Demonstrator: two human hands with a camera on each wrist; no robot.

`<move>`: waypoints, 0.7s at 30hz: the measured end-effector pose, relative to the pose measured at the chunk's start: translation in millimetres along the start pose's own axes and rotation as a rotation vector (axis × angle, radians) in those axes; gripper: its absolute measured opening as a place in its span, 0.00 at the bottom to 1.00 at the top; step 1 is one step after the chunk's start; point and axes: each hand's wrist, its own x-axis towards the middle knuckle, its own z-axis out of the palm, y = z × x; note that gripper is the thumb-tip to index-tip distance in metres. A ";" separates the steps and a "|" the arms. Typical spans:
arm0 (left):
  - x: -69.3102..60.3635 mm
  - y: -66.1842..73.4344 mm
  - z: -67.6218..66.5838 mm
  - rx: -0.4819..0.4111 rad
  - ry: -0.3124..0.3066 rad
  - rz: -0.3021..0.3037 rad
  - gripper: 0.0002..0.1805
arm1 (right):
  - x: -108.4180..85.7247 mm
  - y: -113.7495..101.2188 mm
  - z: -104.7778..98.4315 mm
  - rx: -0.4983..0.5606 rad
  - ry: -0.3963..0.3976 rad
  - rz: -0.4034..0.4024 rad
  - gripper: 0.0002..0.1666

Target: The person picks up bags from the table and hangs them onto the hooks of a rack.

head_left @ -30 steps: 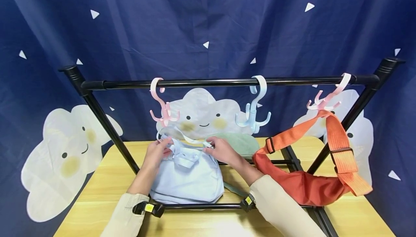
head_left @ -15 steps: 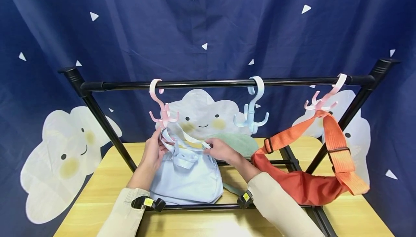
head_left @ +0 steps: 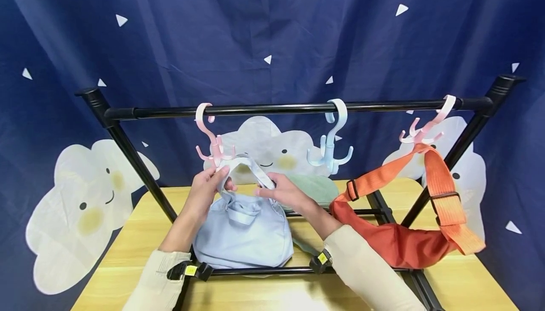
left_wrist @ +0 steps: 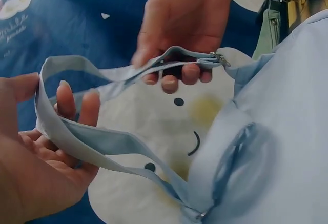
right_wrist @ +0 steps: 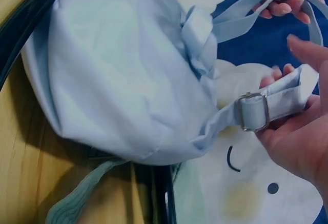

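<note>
A light blue bag [head_left: 244, 237] with a small top loop rests low inside the black rack. Its strap [left_wrist: 97, 149] is raised in an arch beneath the left pink hook [head_left: 215, 150]. My left hand [head_left: 204, 190] holds the strap's left part between thumb and fingers, right by that hook's lower prongs. With curled fingers my right hand [head_left: 287, 191] grips the strap's other side, close to a metal buckle [right_wrist: 253, 111] visible in the right wrist view. Whether the strap touches the prongs cannot be told.
A black rail [head_left: 272, 109] carries the hooks, including a blue hook [head_left: 329, 152] in the middle. On the right, an orange-red bag [head_left: 396, 244] hangs from another pink hook [head_left: 421, 133]. Behind the blue bag, a green bag [head_left: 315, 187] lies on the wooden table [head_left: 123, 259].
The strap has been lifted and spread into an arch near the left pink hook. My left hand rose, then shifted slightly right; my right hand moved a little left and up.
</note>
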 end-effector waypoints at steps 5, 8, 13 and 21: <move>-3.7 13.6 6.3 0.128 -0.019 0.058 0.18 | -1.4 -12.3 -2.2 0.048 -0.011 -0.082 0.19; -7.9 20.3 8.5 0.229 -0.065 0.122 0.19 | -3.4 -18.3 -3.2 0.082 -0.005 -0.131 0.18; -16.5 27.7 11.3 0.406 -0.101 0.212 0.20 | -10.3 -25.8 -11.2 0.156 -0.053 -0.200 0.24; -32.4 37.3 13.8 0.649 -0.124 0.384 0.11 | -19.8 -36.3 -26.5 0.120 -0.084 -0.283 0.47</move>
